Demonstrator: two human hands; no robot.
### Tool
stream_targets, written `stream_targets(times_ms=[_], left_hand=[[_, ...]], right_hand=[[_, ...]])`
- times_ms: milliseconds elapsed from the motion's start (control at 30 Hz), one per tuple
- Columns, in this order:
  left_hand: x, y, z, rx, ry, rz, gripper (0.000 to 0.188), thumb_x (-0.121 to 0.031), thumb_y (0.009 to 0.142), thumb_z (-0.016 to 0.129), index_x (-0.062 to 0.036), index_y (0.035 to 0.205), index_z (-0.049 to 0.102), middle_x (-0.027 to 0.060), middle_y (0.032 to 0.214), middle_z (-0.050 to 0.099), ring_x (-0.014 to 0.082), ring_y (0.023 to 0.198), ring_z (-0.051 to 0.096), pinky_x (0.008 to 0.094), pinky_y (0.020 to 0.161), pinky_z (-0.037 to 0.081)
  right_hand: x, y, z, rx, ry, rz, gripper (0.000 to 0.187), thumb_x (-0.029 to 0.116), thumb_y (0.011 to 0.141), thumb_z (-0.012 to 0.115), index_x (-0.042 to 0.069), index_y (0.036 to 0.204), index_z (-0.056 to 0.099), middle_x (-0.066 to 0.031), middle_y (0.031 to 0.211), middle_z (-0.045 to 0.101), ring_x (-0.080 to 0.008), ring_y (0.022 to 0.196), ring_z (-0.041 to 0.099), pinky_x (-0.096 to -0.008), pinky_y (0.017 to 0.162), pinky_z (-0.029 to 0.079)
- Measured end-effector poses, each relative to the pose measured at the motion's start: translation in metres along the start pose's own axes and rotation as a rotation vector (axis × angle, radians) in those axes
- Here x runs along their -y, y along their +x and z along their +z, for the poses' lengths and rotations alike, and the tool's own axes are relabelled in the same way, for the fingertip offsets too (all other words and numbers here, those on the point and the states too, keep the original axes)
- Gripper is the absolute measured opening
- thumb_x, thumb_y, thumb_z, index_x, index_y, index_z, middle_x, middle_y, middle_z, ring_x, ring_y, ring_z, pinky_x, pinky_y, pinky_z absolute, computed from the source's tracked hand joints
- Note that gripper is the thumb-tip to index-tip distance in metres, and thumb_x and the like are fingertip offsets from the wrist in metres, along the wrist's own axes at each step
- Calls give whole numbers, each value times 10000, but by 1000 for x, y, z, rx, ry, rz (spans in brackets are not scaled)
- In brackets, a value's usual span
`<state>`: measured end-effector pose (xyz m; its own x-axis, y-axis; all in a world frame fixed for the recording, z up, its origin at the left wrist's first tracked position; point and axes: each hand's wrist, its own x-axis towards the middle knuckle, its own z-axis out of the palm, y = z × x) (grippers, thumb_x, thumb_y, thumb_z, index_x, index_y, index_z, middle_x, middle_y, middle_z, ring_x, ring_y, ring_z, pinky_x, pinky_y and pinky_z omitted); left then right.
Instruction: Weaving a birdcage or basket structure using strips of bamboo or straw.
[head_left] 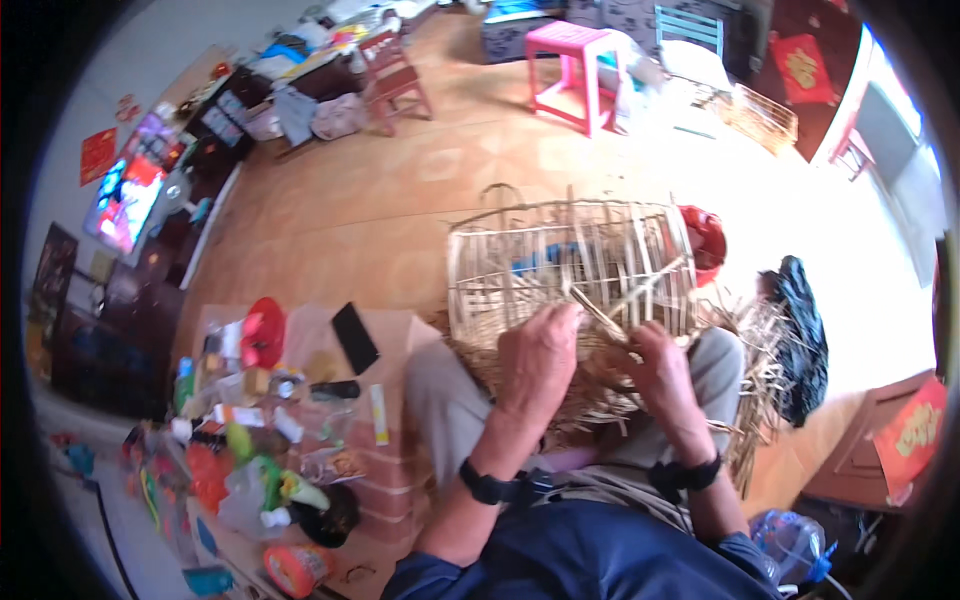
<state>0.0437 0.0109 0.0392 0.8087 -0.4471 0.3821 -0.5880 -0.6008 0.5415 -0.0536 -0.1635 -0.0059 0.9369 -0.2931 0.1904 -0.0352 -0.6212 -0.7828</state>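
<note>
A person's right hand (pixel 660 370) grips a pale strip (pixel 598 314) whose free end slants up and leftward, while the left hand (pixel 540 355) curls just beside it, over the front of a basket (pixel 465 265); blur at the fingertips leaves it uncertain whether the left pinches a strand. The basket, an open frame of slender slats, stands before the lap, close to the knees. A hard bend could split the strip if it is dry and brittle, and a sideways tug could pull thin slats out of line. Springy ends so near the fingers could prick bare skin. To the right, loose straw (pixel 755 350) lies tangled beside a black bag (pixel 800 340), where a shifting foot might snag it. A red bucket (pixel 710 245) sits by the basket's far corner, liable to be nudged should the frame twist. At left, a table (pixel 395 335) holds household clutter; a pink stool (pixel 572 40) stands well beyond.
</note>
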Motion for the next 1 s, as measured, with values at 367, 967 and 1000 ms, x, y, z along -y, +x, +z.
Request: stream_targets(times_ms=[367, 967, 1000], left_hand=[[-19, 33, 47, 266, 24, 204, 254, -101, 879, 767, -3, 1085, 655, 143, 997, 604, 335, 828, 723, 443, 712, 610], [56, 6, 2, -78, -1629, -784, 195, -87, 1019, 589, -38, 1208, 581, 172, 1048, 726, 242, 744, 748, 323, 634, 586], [59, 5, -1, -60, -1327, -695, 201, -109, 1034, 579, -27, 1217, 579, 175, 1071, 728, 248, 768, 754, 332, 659, 600]], right_hand=[[-9, -19, 1, -128, -100, 14, 307, 177, 835, 828, 7, 836, 572, -195, 887, 569, -443, 810, 635, -520, 669, 504], [-32, -12, -3, -253, 25, -30, 145, 42, 863, 743, 18, 836, 603, -142, 826, 556, -333, 707, 595, -405, 613, 483], [-41, -14, -3, -285, 136, 22, 126, 39, 879, 752, 3, 852, 634, -121, 815, 559, -274, 710, 579, -370, 630, 466]])
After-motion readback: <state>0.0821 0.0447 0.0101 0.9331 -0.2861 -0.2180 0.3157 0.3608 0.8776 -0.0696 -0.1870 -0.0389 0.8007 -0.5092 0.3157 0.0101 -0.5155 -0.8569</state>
